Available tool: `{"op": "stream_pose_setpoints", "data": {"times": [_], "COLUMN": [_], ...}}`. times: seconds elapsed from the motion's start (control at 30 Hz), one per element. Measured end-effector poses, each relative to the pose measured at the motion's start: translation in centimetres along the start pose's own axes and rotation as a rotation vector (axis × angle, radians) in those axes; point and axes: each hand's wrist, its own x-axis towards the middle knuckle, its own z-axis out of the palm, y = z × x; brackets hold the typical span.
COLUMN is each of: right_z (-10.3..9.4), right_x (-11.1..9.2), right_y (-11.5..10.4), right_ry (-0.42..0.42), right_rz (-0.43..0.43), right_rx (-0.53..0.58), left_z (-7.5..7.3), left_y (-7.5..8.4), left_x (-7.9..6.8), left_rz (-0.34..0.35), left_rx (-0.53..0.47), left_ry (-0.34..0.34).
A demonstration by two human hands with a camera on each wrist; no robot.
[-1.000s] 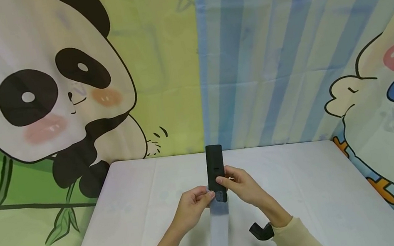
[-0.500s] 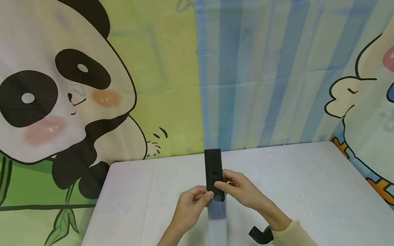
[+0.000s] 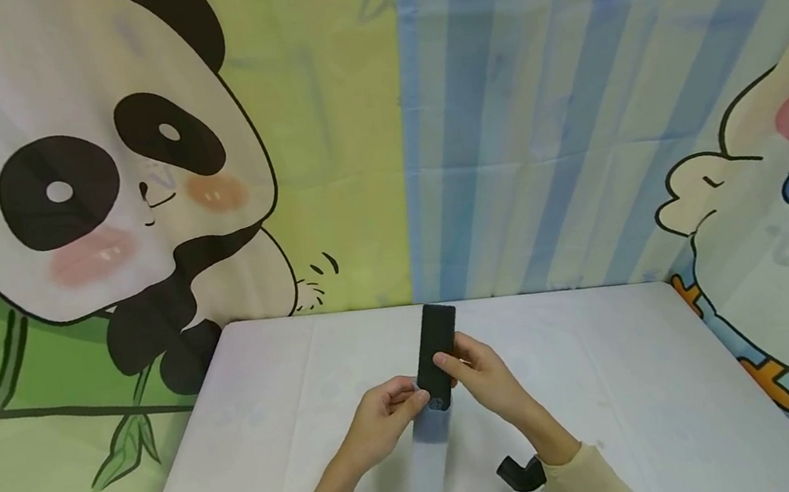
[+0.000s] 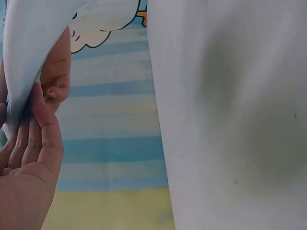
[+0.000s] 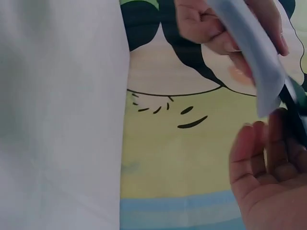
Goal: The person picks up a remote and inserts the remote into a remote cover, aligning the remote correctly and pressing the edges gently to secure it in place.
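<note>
A long black remote control [image 3: 438, 341] stands tilted over the table, its lower end in the mouth of a translucent plastic sleeve [image 3: 428, 468]. My left hand [image 3: 381, 423] pinches the sleeve's rim at its left side. From the right, my right hand [image 3: 492, 379] holds the remote, thumb on its near face and fingers behind. The left wrist view has the sleeve [image 4: 29, 43] hanging whitish beside the left fingers. In the right wrist view, the remote [image 5: 296, 110] is a dark blurred strip by the right hand [image 5: 278, 177], and the sleeve [image 5: 254, 48] runs toward the left hand.
A white-covered table [image 3: 574, 389] lies beneath both hands. Behind it hangs a cloth printed with a panda [image 3: 81, 172] and a white bird [image 3: 787, 292]. Black wrist mounts [image 3: 521, 474] show at the two sleeve cuffs.
The remote's top has leaned to the right and come slightly lower. The sleeve's lower end has swung a little left. Both hands keep their holds.
</note>
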Motion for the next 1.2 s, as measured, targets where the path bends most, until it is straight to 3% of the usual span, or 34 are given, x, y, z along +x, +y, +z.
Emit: {"op": "stream_pose_setpoints", "data": {"times": [0.1, 0.3, 0.57, 0.8, 1.2], "right_z": [0.1, 0.0, -0.5, -0.8, -0.4], "right_x": [0.3, 0.5, 0.9, 1.2, 1.0], "right_y": [0.4, 0.6, 0.1, -0.6, -0.8], "right_ry": [0.051, 0.097, 0.040, -0.038, -0.023], "right_rz": [0.006, -0.040, -0.056, 0.015, 0.000], "right_rx": [0.042, 0.079, 0.067, -0.016, 0.003], "left_z": [0.1, 0.1, -0.1, -0.7, -0.4], "left_y": [-0.3, -0.8, -0.4, -0.1, 0.7], "left_x": [0.0, -0.4, -0.4, -0.1, 0.5], "left_rz": [-0.044, -0.081, 0.001, 0.023, 0.050], "left_rx": [-0.027, -0.025, -0.010, 0.033, 0.031], "left_ry": [-0.028, 0.017, -0.017, -0.037, 0.007]}}
